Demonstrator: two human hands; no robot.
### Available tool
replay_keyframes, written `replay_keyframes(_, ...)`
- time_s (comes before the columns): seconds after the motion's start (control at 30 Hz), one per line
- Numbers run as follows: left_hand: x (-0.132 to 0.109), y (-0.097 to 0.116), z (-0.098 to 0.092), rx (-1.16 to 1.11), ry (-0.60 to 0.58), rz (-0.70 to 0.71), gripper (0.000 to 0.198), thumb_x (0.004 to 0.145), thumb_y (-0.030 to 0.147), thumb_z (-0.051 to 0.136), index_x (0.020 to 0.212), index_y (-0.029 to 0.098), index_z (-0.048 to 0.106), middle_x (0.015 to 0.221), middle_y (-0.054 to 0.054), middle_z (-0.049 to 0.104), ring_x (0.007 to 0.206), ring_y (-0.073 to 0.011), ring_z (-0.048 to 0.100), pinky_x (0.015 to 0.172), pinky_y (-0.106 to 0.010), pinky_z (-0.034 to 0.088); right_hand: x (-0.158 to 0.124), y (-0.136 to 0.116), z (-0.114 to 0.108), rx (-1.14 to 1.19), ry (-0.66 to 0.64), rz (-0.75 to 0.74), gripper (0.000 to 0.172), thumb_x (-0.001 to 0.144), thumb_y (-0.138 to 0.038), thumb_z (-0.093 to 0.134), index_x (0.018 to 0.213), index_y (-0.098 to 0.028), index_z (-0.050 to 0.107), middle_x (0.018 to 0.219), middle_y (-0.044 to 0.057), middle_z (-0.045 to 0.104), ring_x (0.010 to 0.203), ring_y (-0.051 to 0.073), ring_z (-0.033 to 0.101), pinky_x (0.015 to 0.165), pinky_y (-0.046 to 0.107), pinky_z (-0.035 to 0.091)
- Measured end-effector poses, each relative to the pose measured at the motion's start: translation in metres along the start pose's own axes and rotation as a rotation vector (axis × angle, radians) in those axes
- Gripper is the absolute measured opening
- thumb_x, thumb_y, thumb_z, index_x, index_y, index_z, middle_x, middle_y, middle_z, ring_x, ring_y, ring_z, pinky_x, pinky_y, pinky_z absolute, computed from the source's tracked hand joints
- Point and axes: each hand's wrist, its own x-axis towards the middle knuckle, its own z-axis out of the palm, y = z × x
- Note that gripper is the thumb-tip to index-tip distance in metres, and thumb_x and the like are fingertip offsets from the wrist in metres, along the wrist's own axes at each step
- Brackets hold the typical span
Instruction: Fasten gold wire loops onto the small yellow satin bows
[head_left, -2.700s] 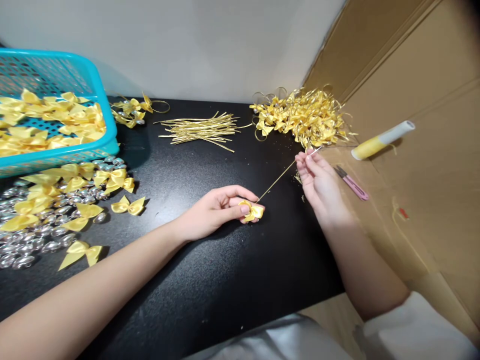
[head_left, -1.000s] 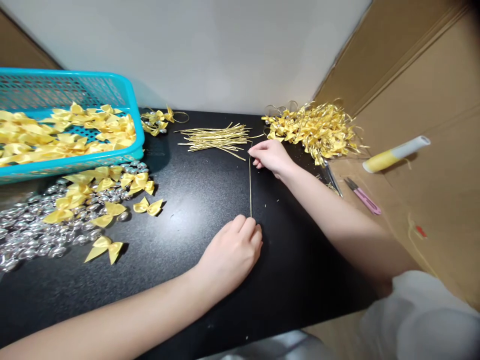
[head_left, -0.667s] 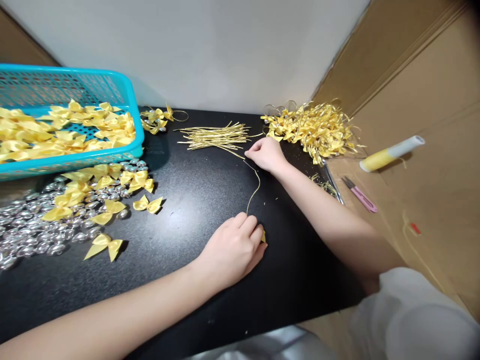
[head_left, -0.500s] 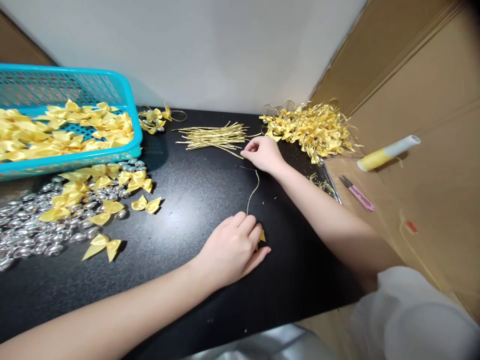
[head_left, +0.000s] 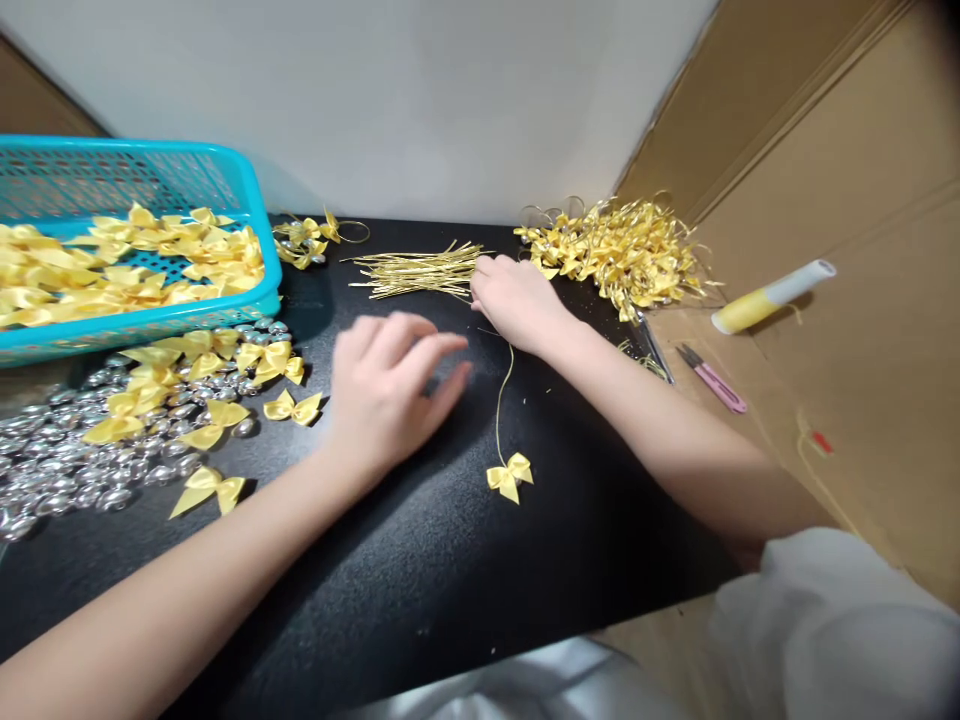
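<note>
My left hand (head_left: 397,390) hovers over the middle of the black table, fingers apart, slightly blurred, with nothing in it. My right hand (head_left: 517,302) is at the right end of a bundle of gold cords (head_left: 416,272). Its fingers are curled together; the back of the hand hides what they may pinch. A yellow ribbon bow (head_left: 512,476) lies on the table below the right hand. From it a thin thread (head_left: 500,405) runs up to a fine needle-like line beneath that hand.
Left stands a turquoise basket (head_left: 266,240) of yellow bows; before it lie silver beads (head_left: 112,460) with several bows. Finished-looking bows with gold loops (head_left: 622,255) are heaped at back right. Pink thread snips (head_left: 716,380) and a yellow-white tube (head_left: 772,297) rest on cardboard.
My left hand has let go of the yellow bow and moved up and left, its fingers spreading. My right hand has shifted slightly left onto the cord ends.
</note>
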Motion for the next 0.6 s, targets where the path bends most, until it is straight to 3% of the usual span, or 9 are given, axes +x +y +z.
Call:
replay_keyframes(0.07,0.004,-0.016,-0.001,0.12,-0.003,-0.07,0.029,0.084,0.028,0.067,0.113,0.025,0.067,0.106,-0.011,0.067,0.093,-0.0278,0.055,0.078,-0.042,0.036,-0.014,0.0,-0.01,-0.038,0.07,-0.033,0.028,0.099,-0.013,0.037,0.108,-0.009,0.063,0.114,0.016,0.062,0.111,0.029,0.055,0.084,0.038,0.041)
replay_keyframes(0.13,0.005,-0.025,-0.003,0.157,-0.053,-0.08,0.034,0.084,0.027,0.068,0.118,0.029,0.066,0.11,-0.009,0.066,0.098,-0.0296,0.054,0.081,-0.045,0.034,-0.032,0.0,-0.019,-0.043,0.103,-0.057,0.025,0.1,-0.017,0.039,0.106,-0.01,0.062,0.112,0.015,0.062,0.109,0.028,0.054,0.083,0.037,0.039)
replay_keyframes(0.27,0.004,-0.024,-0.003,0.099,-0.094,-0.049,0.01,0.085,0.028,0.066,0.091,0.031,0.074,0.091,-0.007,0.067,0.089,-0.0271,0.056,0.078,-0.043,0.033,-0.075,0.001,-0.026,0.032,0.137,-0.054,0.016,0.097,-0.023,0.048,0.096,-0.014,0.061,0.105,0.012,0.063,0.098,0.026,0.055,0.078,0.036,0.038)
replay_keyframes(0.37,0.007,-0.015,-0.003,0.085,-0.134,0.028,0.014,0.088,0.032,0.064,0.08,0.028,0.075,0.082,-0.006,0.066,0.081,-0.0242,0.056,0.071,-0.039,0.034,-0.104,0.005,-0.023,0.175,0.12,-0.038,0.014,0.097,-0.024,0.05,0.089,-0.016,0.058,0.1,0.009,0.062,0.09,0.022,0.055,0.076,0.034,0.037)
replay_keyframes(0.47,0.009,-0.008,-0.004,0.032,-0.214,0.06,0.021,0.089,0.035,0.062,0.078,0.025,0.076,0.077,-0.005,0.067,0.073,-0.0203,0.056,0.065,-0.034,0.035,-0.122,0.01,-0.02,0.353,0.02,-0.03,0.015,0.097,-0.025,0.049,0.085,-0.017,0.055,0.095,0.006,0.059,0.085,0.019,0.054,0.077,0.032,0.038)
replay_keyframes(0.6,0.008,0.0,-0.007,-0.178,-0.381,-0.051,0.019,0.087,0.029,0.062,0.076,0.019,0.073,0.071,-0.002,0.065,0.065,-0.015,0.058,0.061,-0.027,0.039,-0.129,0.009,-0.017,0.479,-0.042,0.024,0.014,0.095,-0.022,0.052,0.082,-0.018,0.054,0.091,0.004,0.058,0.084,0.017,0.054,0.078,0.03,0.039)
